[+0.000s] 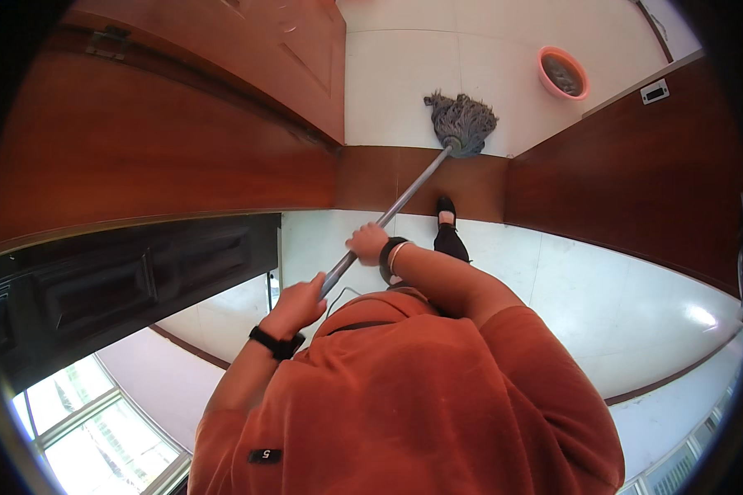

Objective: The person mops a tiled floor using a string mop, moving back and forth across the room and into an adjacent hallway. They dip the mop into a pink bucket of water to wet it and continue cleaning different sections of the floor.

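Observation:
Both my hands grip the metal handle (412, 189) of a string mop. My left hand (294, 306) is closed round its near end, beside my body. Farther along the shaft, my right hand (368, 243) holds it from above. The handle slants away to the upper right. Its grey, stringy mop head (464, 122) lies spread on the pale tiled floor (396, 80), partly over the brown threshold (371, 179). Beyond it to the right stands a round pink basin (584, 65) holding dark, murky water.
A reddish-brown wooden door (285, 55) and door-frame panel (161, 136) border the left side. Another brown panel (631, 167) with a small metal plate (655, 91) rises on the right. A dark panelled door (130, 284) stands at left. My black shoe (446, 205) rests at the threshold.

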The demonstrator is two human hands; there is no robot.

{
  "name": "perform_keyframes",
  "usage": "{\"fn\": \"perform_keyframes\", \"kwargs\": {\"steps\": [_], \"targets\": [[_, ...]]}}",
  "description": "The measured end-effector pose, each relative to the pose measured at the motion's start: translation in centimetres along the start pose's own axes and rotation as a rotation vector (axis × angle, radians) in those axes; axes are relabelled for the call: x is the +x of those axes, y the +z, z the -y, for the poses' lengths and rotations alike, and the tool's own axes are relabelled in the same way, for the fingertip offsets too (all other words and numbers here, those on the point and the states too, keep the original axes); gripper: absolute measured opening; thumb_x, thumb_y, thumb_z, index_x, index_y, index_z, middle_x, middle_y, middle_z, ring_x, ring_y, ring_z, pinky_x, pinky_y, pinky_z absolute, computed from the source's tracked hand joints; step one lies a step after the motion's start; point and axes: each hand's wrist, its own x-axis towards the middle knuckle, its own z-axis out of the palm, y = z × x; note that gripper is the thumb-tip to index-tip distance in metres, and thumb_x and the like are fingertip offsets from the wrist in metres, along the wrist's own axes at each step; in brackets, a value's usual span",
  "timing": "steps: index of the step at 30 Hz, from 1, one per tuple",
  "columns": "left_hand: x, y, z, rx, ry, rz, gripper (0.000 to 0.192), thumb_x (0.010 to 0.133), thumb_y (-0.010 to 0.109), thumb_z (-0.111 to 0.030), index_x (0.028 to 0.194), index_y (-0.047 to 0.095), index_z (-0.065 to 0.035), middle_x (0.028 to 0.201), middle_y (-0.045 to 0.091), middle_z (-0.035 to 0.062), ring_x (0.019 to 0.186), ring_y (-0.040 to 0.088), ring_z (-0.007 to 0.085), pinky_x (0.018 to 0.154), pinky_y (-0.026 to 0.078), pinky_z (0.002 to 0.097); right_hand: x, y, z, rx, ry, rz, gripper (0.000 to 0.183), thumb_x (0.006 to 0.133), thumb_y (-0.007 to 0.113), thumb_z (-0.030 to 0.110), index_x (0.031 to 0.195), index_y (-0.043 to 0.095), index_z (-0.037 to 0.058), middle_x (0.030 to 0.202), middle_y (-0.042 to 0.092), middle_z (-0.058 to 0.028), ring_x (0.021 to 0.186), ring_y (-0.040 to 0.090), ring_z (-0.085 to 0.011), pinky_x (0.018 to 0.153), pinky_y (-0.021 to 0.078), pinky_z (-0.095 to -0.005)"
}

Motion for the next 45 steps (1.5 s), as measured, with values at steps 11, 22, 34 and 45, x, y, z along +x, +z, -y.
{"fn": "perform_keyframes", "kwargs": {"steps": [11,22,34,45], "targets": [[-7.2,2.3,3.4,-0.056,-0.113,0.080,0.045,0.080,0.058,-0.019,0.119,0.040,-0.0038,0.073,0.060,0.0176,0.069,0.060,0.0370,0.058,0.046,0.0466,0.8,1.6,5.6,0.339,-0.267,0.234,0.013,0.070,0.061,0.018,0.081,0.062,0.0107,0.081,0.064,-0.0112,0.081,0.062,-0.0316,0.070,0.0490,-0.0430],[7.0,-5.5,-0.7,0.095,0.045,0.045,0.041,0.080,0.059,-0.021,0.115,0.043,-0.0045,0.075,0.061,0.0175,0.071,0.060,0.0368,0.061,0.047,0.0469,1.8,-2.4,-7.3,0.240,-0.005,-0.003,0.015,0.072,0.054,0.015,0.082,0.065,0.0148,0.083,0.065,-0.0092,0.085,0.063,-0.0291,0.073,0.0475,-0.0420],[25.0,-9.0,-12.2,-0.104,0.147,0.092,0.028,0.082,0.057,-0.021,0.101,0.047,-0.0030,0.086,0.061,0.0218,0.082,0.058,0.0404,0.070,0.046,0.0478,-3.9,-7.6,-26.4,0.172,0.260,-0.165,0.005,0.070,0.059,0.014,0.073,0.063,0.0132,0.079,0.060,-0.0073,0.085,0.057,-0.0268,0.080,0.0424,-0.0386],[23.2,-8.5,-13.6,-0.174,0.109,0.160,0.027,0.085,0.053,-0.023,0.100,0.047,-0.0007,0.088,0.061,0.0227,0.083,0.059,0.0399,0.073,0.046,0.0473,-5.7,-6.9,-25.4,0.092,0.367,-0.209,0.008,0.069,0.060,0.011,0.074,0.061,0.0148,0.082,0.059,-0.0056,0.090,0.055,-0.0255,0.087,0.0391,-0.0387]]}}
